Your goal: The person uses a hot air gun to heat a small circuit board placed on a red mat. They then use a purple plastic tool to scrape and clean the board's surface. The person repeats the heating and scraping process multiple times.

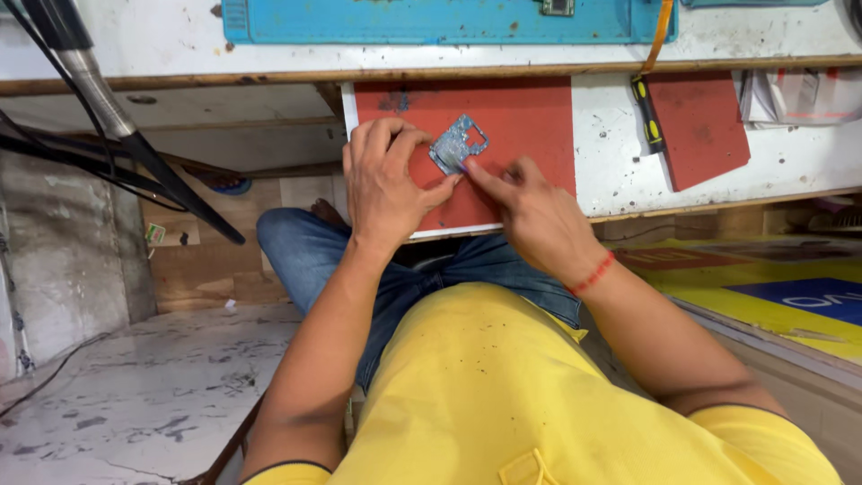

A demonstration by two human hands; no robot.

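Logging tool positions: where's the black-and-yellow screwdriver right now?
In the head view, the black-and-yellow screwdriver lies on the white bench top, upper right of centre, between the large red mat under both hands and the smaller red mat.

Metal plate lower corner hidden by fingers.

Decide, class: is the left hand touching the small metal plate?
Touching. The head view shows the left hand pinching the small metal plate at its lower edge.
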